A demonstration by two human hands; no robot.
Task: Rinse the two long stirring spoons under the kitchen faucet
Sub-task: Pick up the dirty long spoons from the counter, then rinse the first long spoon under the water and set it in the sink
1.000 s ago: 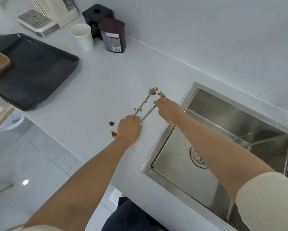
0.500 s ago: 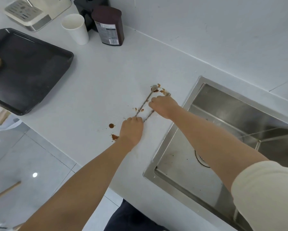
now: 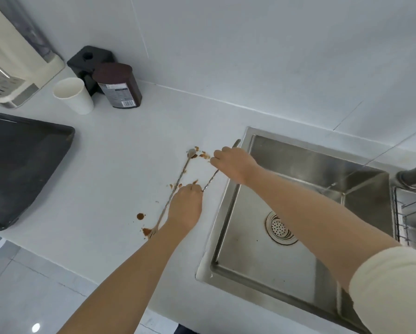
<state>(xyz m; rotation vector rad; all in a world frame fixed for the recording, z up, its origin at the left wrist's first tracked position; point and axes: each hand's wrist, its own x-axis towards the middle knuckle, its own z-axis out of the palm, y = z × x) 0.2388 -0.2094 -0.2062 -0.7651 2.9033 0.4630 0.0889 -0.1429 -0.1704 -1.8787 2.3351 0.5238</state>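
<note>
Only a barcode legible on brown jar (image 3: 119, 86) — both hands on spoons.

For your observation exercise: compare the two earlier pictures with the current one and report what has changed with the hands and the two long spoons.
The right hand has taken hold of the right spoon and tilted its far end up toward the sink. The left hand has closed at that spoon's near tip. The left spoon lies where it was among the brown spills; cup, jar and tray are unmoved.
</note>
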